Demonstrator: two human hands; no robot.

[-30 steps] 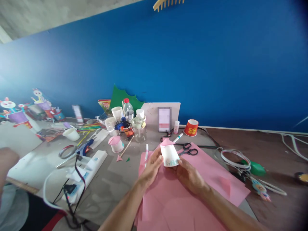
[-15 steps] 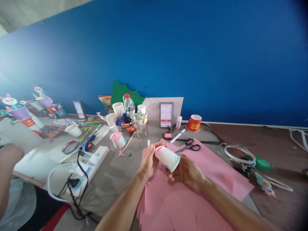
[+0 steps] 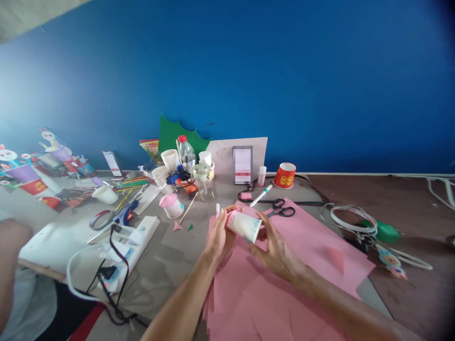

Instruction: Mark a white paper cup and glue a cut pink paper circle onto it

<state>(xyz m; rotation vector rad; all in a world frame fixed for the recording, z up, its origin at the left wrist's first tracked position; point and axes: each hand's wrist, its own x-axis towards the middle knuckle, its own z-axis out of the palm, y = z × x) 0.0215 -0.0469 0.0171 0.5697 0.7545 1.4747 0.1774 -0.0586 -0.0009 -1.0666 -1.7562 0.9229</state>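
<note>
A white paper cup (image 3: 245,226) with green print lies tilted on its side between my hands, above a stack of pink paper (image 3: 284,303). My left hand (image 3: 218,239) is wrapped round its left end, where some pink shows. At the wider right end, my right hand (image 3: 280,253) grips the cup with thumb and fingers on opposite sides. Just beyond the hands are black-handled scissors (image 3: 282,210), partly hidden, and a white marker (image 3: 261,195). A second white cup with a pink top (image 3: 171,207) stands to the left.
A power strip (image 3: 133,255) with cables and a blue glue gun (image 3: 126,213) lie at left. Behind are a glass jar (image 3: 204,182), a bottle (image 3: 186,151), a phone (image 3: 242,166) and a red cup (image 3: 285,176). Another person's arm (image 3: 12,265) shows at far left.
The cup has turned to lie more level between my hands. My right hand's fingers have shifted round its wide end and opened wider. The view has moved slightly.
</note>
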